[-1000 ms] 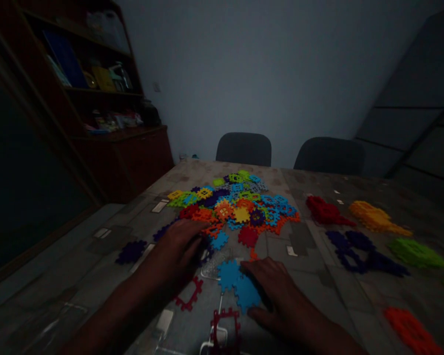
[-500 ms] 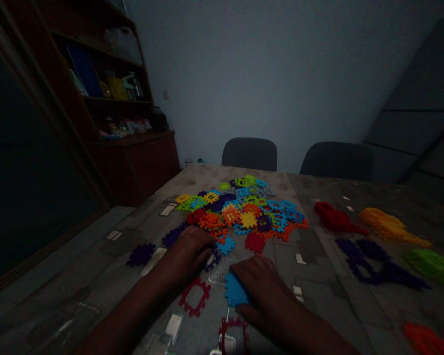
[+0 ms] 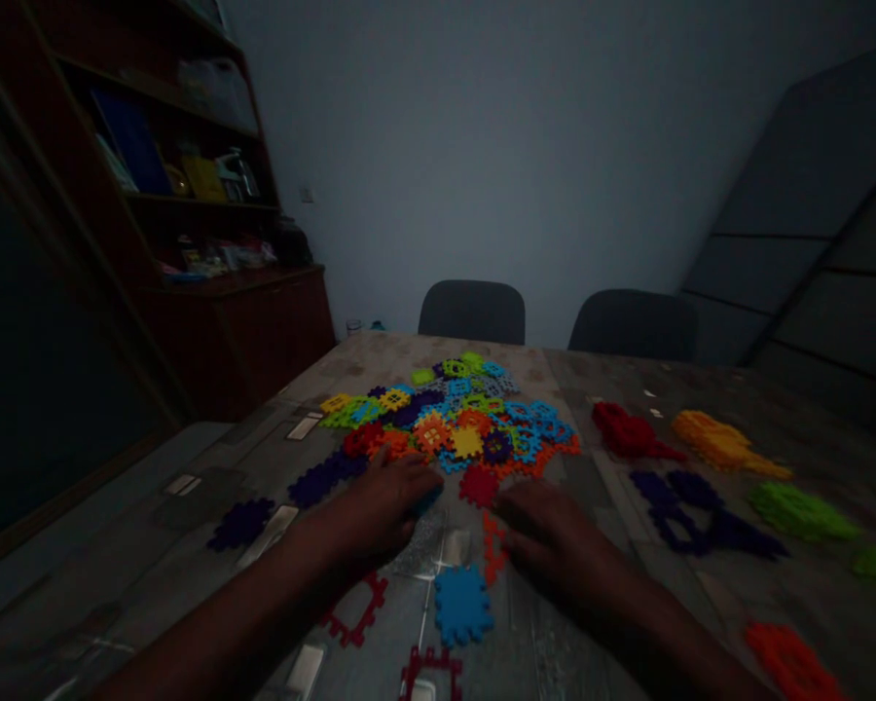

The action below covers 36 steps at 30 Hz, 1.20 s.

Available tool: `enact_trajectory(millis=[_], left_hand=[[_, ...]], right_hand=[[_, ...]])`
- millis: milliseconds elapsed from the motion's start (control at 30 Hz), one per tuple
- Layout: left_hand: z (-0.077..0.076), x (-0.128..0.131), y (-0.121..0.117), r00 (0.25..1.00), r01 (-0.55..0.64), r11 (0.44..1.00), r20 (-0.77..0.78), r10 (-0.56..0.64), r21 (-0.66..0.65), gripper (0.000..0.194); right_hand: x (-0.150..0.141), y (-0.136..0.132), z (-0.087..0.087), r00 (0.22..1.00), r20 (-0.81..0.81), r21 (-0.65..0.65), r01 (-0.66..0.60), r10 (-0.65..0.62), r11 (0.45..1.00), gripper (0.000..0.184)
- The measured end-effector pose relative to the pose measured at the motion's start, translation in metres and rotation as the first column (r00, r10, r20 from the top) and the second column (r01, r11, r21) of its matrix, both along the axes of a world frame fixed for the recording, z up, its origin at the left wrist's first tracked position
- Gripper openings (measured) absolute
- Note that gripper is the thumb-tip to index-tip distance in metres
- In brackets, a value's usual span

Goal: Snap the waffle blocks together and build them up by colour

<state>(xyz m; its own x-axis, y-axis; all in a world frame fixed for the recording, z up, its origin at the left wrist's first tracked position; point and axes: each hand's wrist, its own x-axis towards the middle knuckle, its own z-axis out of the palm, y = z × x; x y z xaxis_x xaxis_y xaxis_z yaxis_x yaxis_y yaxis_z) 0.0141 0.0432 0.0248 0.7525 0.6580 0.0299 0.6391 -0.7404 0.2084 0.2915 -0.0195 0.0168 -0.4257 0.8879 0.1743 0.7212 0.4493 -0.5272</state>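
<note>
My left hand (image 3: pixel 388 501) reaches over the near edge of the pile, its fingers bent down over a blue interlocking tile (image 3: pixel 427 499), which they partly cover. My right hand (image 3: pixel 547 516) hovers low, thumb and fingers apart, beside a red tile (image 3: pixel 478 486) and an orange toothed piece (image 3: pixel 492 548). Closer to me a solid blue tile (image 3: pixel 463 604) lies flat. Two dark red open frames lie near it, one (image 3: pixel 357 611) partly behind my left forearm, the other (image 3: pixel 430 664) at the bottom edge.
The heaped pile of coloured tiles (image 3: pixel 438 414) spreads over the table (image 3: pixel 562 623). Sorted groups stand to the right: red (image 3: pixel 628 431), yellow (image 3: pixel 722 443), purple (image 3: pixel 701 516), green (image 3: pixel 799 511) and orange (image 3: pixel 792 662). Purple tiles (image 3: pixel 240 524) lie left. Two chairs (image 3: pixel 472 312) stand behind.
My right hand has let go of the solid blue tile, now flat on the table, and moved forward toward the red tile. My left hand has shifted right onto another blue tile. The view turned slightly.
</note>
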Motion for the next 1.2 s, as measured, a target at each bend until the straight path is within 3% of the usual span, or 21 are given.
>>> enact_trajectory(millis=[100,233,333,433,533,667,733,833,933,1033,1133,1200], left_hand=[[0.007,0.005,0.01,1.0,0.02,1.0,-0.024,-0.02,-0.005,0.058],[0.014,0.007,0.015,1.0,0.012,1.0,-0.015,-0.012,-0.006,0.062],[0.016,0.006,0.004,0.995,-0.036,0.999,0.096,0.039,-0.03,0.07],[0.013,0.008,-0.022,0.975,-0.062,0.994,0.206,0.079,-0.09,0.074],[0.002,0.016,-0.054,0.968,-0.037,0.985,0.238,0.078,-0.169,0.083],[-0.019,0.025,-0.08,0.964,-0.002,0.993,0.264,0.035,-0.122,0.083],[-0.021,0.024,-0.083,0.962,0.014,0.994,0.274,0.015,-0.104,0.077],[-0.012,0.016,-0.082,0.962,0.021,0.99,0.273,0.018,-0.137,0.066],[-0.007,0.006,-0.086,0.974,0.009,0.987,0.223,0.027,-0.162,0.075],[-0.021,0.002,-0.093,0.982,0.043,0.995,0.185,-0.025,-0.094,0.092],[-0.038,0.002,-0.096,0.986,0.074,0.996,0.154,-0.066,-0.047,0.082],[-0.04,0.003,-0.096,0.988,0.081,0.994,0.137,-0.071,-0.07,0.078]], right_hand=[[0.019,0.03,-0.007,0.985,0.025,0.094,0.17,-0.173,0.981,0.042],[0.031,0.061,-0.007,0.969,0.056,0.132,0.232,-0.241,0.964,0.052],[0.029,0.069,-0.006,0.961,0.103,0.131,0.242,-0.256,0.961,0.057],[0.025,0.07,-0.007,0.945,0.159,0.13,0.269,-0.287,0.954,0.049],[0.025,0.063,-0.008,0.922,0.219,0.134,0.297,-0.32,0.946,0.043],[0.03,0.043,-0.005,0.9,0.276,0.142,0.309,-0.338,0.94,0.047],[0.034,0.025,-0.005,0.897,0.293,0.143,0.302,-0.332,0.943,0.049],[0.044,-0.007,-0.011,0.894,0.325,0.115,0.288,-0.31,0.951,0.051],[0.052,-0.033,-0.021,0.884,0.347,0.095,0.3,-0.314,0.949,0.049],[0.054,-0.044,-0.026,0.883,0.318,0.106,0.328,-0.345,0.939,0.049],[0.049,-0.042,-0.026,0.883,0.309,0.092,0.342,-0.354,0.935,0.048],[0.043,-0.039,-0.023,0.879,0.316,0.084,0.349,-0.357,0.933,0.047]])
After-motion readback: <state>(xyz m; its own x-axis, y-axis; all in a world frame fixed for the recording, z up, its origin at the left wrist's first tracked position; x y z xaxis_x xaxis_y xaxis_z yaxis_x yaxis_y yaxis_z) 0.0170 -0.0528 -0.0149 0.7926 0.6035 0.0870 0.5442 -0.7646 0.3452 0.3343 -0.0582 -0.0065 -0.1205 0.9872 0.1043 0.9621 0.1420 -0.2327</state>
